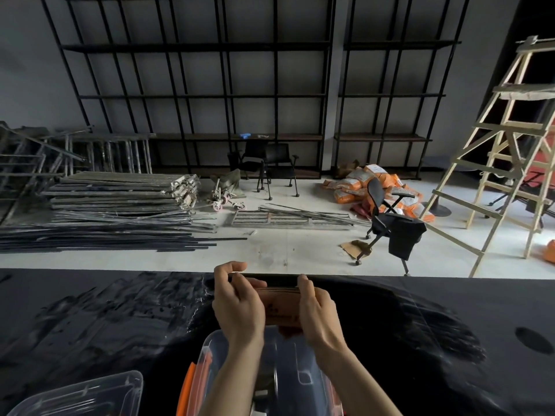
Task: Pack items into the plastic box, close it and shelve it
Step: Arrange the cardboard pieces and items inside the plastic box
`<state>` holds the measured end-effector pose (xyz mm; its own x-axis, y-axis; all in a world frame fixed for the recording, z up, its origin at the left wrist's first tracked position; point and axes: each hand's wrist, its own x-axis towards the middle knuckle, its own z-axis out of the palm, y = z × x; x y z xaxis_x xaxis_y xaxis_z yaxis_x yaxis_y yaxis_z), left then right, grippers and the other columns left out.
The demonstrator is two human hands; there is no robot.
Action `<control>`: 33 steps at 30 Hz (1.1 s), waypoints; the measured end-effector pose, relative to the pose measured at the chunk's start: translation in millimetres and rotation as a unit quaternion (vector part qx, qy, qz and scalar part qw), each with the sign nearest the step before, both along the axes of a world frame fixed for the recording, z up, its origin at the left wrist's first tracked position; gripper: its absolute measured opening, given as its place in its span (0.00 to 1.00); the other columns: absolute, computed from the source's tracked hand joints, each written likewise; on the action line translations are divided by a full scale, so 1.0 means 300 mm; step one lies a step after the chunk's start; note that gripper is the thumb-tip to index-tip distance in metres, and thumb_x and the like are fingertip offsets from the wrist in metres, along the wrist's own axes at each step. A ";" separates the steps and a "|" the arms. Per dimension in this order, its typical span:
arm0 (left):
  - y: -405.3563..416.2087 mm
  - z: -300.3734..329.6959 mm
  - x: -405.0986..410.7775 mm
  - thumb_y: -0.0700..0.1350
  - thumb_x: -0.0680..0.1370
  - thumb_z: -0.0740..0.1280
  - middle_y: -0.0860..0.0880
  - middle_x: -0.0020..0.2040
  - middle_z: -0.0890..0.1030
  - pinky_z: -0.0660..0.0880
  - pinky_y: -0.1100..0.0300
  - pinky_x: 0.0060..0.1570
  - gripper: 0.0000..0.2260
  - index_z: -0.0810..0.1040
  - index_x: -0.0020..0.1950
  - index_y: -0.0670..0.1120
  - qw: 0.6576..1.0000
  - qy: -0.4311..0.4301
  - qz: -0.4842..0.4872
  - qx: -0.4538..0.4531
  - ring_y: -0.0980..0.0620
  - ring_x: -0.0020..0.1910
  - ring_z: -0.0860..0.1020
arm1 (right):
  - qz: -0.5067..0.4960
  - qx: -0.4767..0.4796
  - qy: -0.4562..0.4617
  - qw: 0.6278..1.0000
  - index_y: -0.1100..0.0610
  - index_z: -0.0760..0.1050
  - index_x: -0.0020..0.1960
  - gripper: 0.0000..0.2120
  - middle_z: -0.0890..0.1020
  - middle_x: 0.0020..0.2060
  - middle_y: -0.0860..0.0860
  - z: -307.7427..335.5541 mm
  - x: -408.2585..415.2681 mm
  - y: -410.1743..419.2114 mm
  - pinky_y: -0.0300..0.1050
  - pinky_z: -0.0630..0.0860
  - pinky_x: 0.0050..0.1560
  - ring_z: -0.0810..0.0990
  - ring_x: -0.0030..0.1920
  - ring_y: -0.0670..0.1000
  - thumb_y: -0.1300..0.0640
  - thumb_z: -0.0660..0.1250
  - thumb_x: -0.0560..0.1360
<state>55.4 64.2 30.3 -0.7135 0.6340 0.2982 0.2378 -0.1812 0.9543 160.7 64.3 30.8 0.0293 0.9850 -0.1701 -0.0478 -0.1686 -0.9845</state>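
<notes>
Two clear boxes (pixel 270 370) below two hands (pixel 237 307) gripping one brown pouch (pixel 280 307).

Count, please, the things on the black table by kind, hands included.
Hands: 2, left hand and right hand
Brown packet held by both hands: 1
Clear plastic box: 1
Clear lid: 1
Total: 5

No text can be read: faint dark marks are seen on the brown pouch (pixel 280 307) held between the two hands, and printing is seen on the orange sacks (pixel 360 187) on the floor, but both are too blurred to be made out.
</notes>
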 end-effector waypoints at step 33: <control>-0.052 -0.039 0.066 0.42 0.84 0.62 0.44 0.44 0.84 0.78 0.50 0.46 0.06 0.76 0.50 0.47 0.932 -0.193 -0.299 -0.069 0.50 0.42 0.82 | 0.040 0.033 0.096 0.994 0.52 0.84 0.55 0.23 0.90 0.45 0.50 0.061 0.016 -0.024 0.42 0.83 0.46 0.88 0.46 0.47 0.39 0.56 0.82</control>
